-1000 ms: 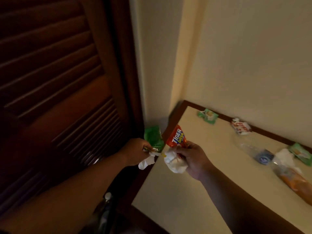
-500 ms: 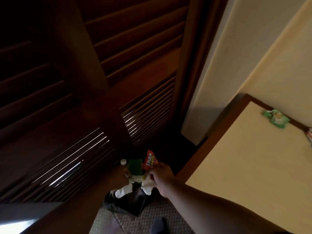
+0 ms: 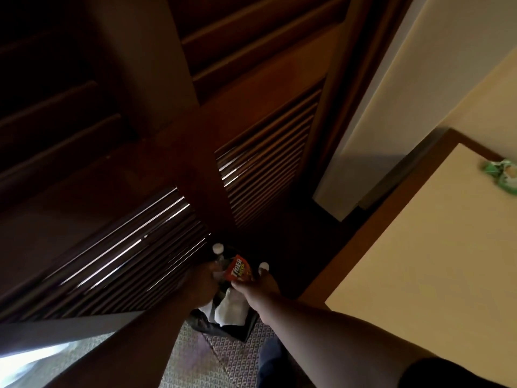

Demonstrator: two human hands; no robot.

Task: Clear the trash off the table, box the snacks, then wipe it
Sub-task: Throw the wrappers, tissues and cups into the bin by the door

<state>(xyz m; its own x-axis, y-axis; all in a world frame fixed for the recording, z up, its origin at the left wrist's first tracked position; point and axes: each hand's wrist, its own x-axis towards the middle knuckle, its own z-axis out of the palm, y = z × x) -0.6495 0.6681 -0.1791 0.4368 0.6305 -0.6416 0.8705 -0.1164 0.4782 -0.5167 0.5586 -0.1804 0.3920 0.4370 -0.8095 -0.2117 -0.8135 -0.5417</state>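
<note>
Both hands have dropped from bench height to just over the bin on the floor, and the view has swung left and down with them.

- Right hand [image 3: 258, 287]: pinching an orange snack wrapper [image 3: 237, 271] by its lower edge, wrapper upright above the bin mouth. White tissue [image 3: 230, 309] hangs below this hand, already at or inside the bin; whether fingers still touch it cannot be told.
- Left hand [image 3: 201, 284]: in shadow at the bin's left side; closed or spread cannot be told. The green wrapper it carried a moment ago is no longer visible, probably released.
- Bin [image 3: 223, 327]: dark liner, on patterned carpet [image 3: 179, 357], near the louvred door [image 3: 140, 247]. Two white bottle caps [image 3: 218, 248] show at its far side.
- Bench [image 3: 419, 261]: right of scene, cream top, wooden edge. One green wrapper [image 3: 500, 176] lies at its far right, well apart from the hands.

Status, judged: first load of trash is at the point of drop. Orange wrapper not yet let go. More litter remains on the bench; boxing the snacks and wiping not begun.
</note>
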